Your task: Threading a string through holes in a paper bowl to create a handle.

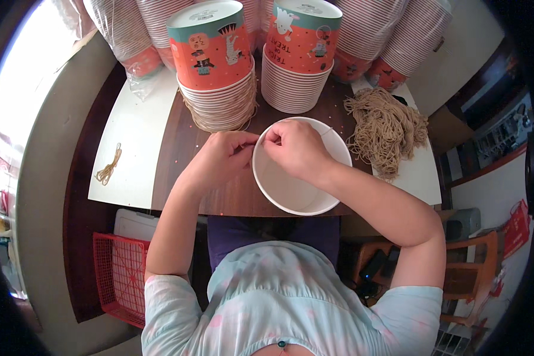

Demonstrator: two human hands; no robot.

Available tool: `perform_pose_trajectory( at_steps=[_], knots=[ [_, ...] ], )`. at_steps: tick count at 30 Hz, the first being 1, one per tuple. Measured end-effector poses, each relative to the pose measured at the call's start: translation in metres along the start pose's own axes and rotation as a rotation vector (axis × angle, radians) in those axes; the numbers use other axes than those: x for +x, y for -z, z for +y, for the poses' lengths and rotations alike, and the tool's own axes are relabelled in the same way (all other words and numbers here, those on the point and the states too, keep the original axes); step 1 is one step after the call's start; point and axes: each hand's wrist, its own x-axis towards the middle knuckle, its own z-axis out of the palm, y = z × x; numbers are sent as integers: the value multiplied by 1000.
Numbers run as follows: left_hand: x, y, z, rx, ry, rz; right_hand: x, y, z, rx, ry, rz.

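Note:
A white paper bucket [302, 199] stands mouth up near the table's front edge. Outside its left rim, my left hand [222, 159] is closed in a pinch at the wall. My right hand [298, 149] reaches into the mouth, its fingers pinched together just inside the same stretch of rim. Whatever lies between the fingertips is too small or hidden to make out. A short bit of cord [330, 130] shows at the bucket's far right rim. Behind my left hand, an upside-down stack of orange and green printed buckets [216, 59] has loops of tan cord around its lower rims.
Another upside-down bucket stack [296, 65] stands behind the white bucket. To the right lies a tangled heap of tan cord [385, 127]; a small cord bundle [110, 165] lies at left. Bagged bucket stacks [371, 35] line the back. A red basket [120, 273] sits below left.

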Motion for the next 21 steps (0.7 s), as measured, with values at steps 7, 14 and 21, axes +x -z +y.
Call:
perform_pose_trajectory(
  at_steps=[7, 14, 21],
  knots=[
    [1, 3, -4, -184, 102, -62, -3, 3, -2, 63, -42, -114],
    [-20, -19, 11, 355, -148, 189, -13, 24, -12, 97, -44, -290],
    [-47, -22, -3, 213, 74, 389, -78, 63, -45, -440, 218, -305]
  ],
)
